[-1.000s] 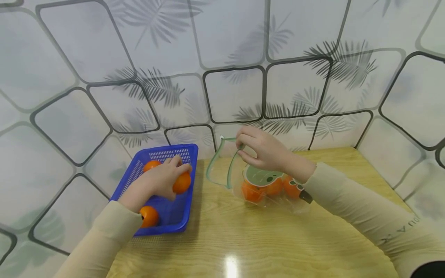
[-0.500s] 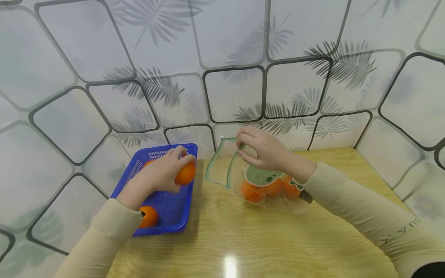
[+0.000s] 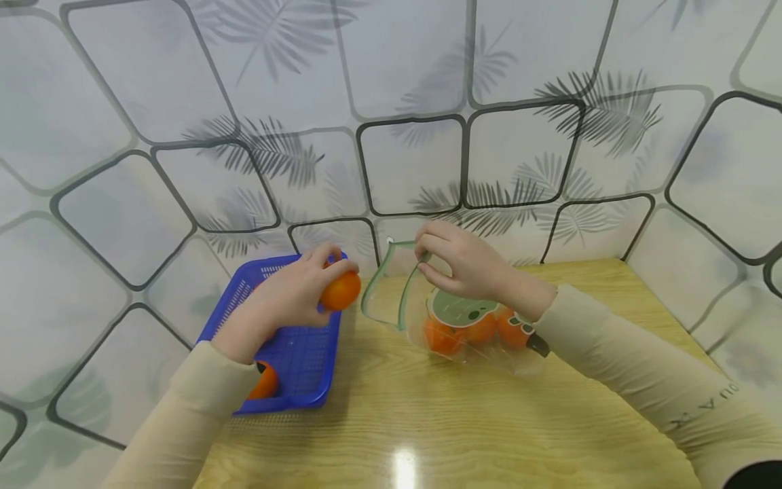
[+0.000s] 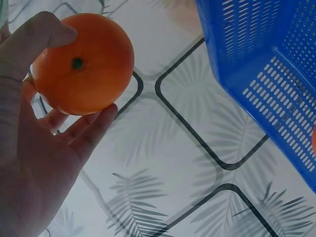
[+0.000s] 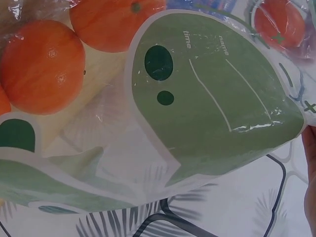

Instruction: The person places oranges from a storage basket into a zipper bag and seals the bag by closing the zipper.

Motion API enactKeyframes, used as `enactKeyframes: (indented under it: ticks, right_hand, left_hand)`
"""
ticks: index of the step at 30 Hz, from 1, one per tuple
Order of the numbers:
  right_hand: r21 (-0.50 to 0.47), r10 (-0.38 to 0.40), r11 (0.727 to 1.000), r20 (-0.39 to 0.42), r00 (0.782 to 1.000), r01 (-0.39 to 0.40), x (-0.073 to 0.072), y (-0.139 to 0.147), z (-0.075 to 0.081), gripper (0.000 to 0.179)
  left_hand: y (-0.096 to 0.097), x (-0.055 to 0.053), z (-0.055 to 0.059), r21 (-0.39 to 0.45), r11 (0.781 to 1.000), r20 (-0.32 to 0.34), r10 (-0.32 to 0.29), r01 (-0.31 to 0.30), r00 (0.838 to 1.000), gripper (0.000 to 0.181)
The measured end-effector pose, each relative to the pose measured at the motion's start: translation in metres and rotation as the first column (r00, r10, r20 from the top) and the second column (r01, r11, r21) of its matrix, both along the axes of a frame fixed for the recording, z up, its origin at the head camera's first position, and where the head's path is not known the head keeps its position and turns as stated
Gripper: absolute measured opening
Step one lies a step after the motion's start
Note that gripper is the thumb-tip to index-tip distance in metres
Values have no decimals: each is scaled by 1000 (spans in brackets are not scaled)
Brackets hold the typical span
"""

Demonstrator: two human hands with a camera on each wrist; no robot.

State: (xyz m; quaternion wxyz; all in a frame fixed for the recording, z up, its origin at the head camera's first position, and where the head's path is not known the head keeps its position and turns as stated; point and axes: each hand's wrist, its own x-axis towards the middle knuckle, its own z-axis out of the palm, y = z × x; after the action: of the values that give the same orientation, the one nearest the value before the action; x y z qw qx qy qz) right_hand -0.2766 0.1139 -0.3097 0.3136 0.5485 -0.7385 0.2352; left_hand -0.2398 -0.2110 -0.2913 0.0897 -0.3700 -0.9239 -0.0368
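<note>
My left hand (image 3: 299, 288) grips an orange (image 3: 341, 291) above the right rim of the blue basket (image 3: 330, 370). In the left wrist view the thumb and fingers curl round that orange (image 4: 86, 66), its green stem end showing. My right hand (image 3: 467, 261) pinches the green-edged mouth of a clear zip bag (image 3: 385, 305), which gapes toward the left. Several oranges (image 3: 444, 336) lie inside the bag, partly behind its green printed patch (image 3: 462, 309). The right wrist view shows this patch (image 5: 217, 94) close up, with only a sliver of the right hand (image 5: 309, 173) at the edge.
Another orange (image 3: 264, 382) lies in the basket's near left corner, partly covered by the left sleeve. A patterned cloth wall (image 3: 409, 163) stands behind and beside the wooden table (image 3: 464, 421). A dark round object (image 3: 754, 475) shows at the bottom right corner.
My left hand has lifted the orange up out of the basket and carried it right, toward the bag's mouth. The right hand and the bag have stayed in place.
</note>
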Motion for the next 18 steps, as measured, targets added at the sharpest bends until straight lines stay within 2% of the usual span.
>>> enactKeyframes:
  ticks: [13, 18]
  right_hand:
    - [2, 0, 1000, 5, 1000, 0, 0, -1, 1, 9]
    - [0, 5, 1000, 5, 1000, -5, 0, -1, 0, 9]
  left_hand:
    - [22, -4, 9, 6, 999, -33, -39, 40, 999, 76]
    - [30, -7, 10, 28, 997, -31, -75, 76, 997, 74]
